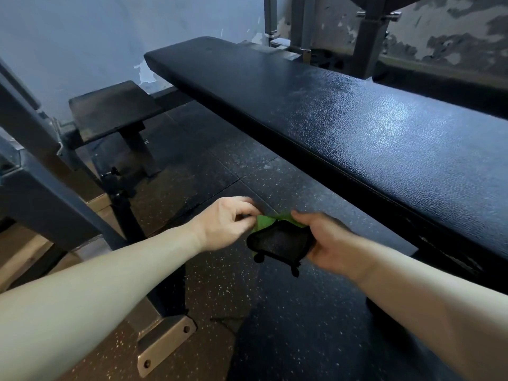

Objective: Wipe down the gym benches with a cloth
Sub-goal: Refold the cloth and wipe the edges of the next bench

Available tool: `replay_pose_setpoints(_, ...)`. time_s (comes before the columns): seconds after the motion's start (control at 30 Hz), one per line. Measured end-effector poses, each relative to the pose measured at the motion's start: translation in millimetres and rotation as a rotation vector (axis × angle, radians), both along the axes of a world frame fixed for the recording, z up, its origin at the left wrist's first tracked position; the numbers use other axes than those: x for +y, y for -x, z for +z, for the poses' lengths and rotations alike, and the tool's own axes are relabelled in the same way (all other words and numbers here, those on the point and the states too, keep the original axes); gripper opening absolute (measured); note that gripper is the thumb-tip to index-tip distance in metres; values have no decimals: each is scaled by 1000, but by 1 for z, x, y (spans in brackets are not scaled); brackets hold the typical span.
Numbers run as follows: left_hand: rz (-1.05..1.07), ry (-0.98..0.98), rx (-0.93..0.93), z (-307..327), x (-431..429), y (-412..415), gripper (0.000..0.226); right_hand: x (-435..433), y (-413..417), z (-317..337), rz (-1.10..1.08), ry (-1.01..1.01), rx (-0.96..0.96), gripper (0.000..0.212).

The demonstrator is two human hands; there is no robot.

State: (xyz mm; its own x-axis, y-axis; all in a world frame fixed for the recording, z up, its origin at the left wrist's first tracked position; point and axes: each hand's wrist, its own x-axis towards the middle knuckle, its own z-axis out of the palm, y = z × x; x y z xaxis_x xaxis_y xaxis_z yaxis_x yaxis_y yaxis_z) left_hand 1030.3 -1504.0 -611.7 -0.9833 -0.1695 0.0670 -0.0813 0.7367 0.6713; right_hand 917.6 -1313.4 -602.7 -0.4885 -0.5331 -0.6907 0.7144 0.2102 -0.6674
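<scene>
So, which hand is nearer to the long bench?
Right. The right hand, holding a pouch, is close to the near side of the bench, not touching it; the left hand, pinching the cloth, is farther left over the floor.

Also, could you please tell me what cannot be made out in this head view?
1. green cloth: head view, mostly covered by the black item and the right hand; only the part that the left hand pinches shows.
2. black item: blurred, so what it is cannot be told.
3. How the right hand grips it: hidden underneath.
4. bench: its near end is cut off by the right edge.
</scene>
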Motion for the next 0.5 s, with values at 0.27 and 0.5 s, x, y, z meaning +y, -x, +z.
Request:
replay_pose_setpoints(0.27,326,-291,-108,10,-4,12,24,5,3,-7,140,124,63,41)
replay_pose_setpoints(0.5,653,-707,-321,-11,4,16,21,14,3,-17,315,154,251,69)
